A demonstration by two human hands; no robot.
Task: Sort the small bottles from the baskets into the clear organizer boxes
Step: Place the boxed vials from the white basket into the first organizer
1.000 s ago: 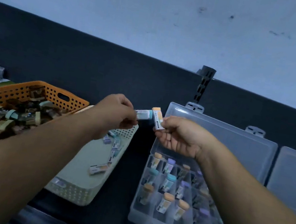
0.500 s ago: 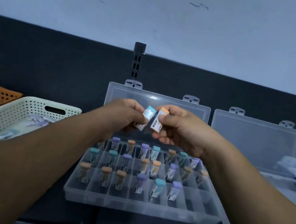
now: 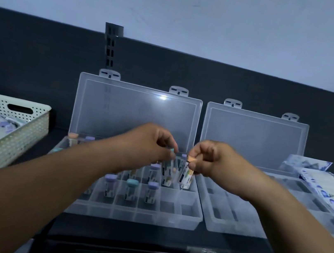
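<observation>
My left hand [image 3: 150, 145] pinches a teal-capped small bottle [image 3: 167, 173], right hand [image 3: 211, 159] an orange-capped bottle [image 3: 187, 173]; both upright, just above the clear plastic organizer box [image 3: 169, 221], right-end cells.

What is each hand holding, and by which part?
The left hand pinches a teal-capped bottle near its cap; the right hand pinches an orange-capped bottle at its cap.

Clear glossy plastic organizer box [image 3: 189, 217]; matt perforated plastic basket [image 3: 38, 126]; smooth dark tabletop [image 3: 55, 142].
</observation>
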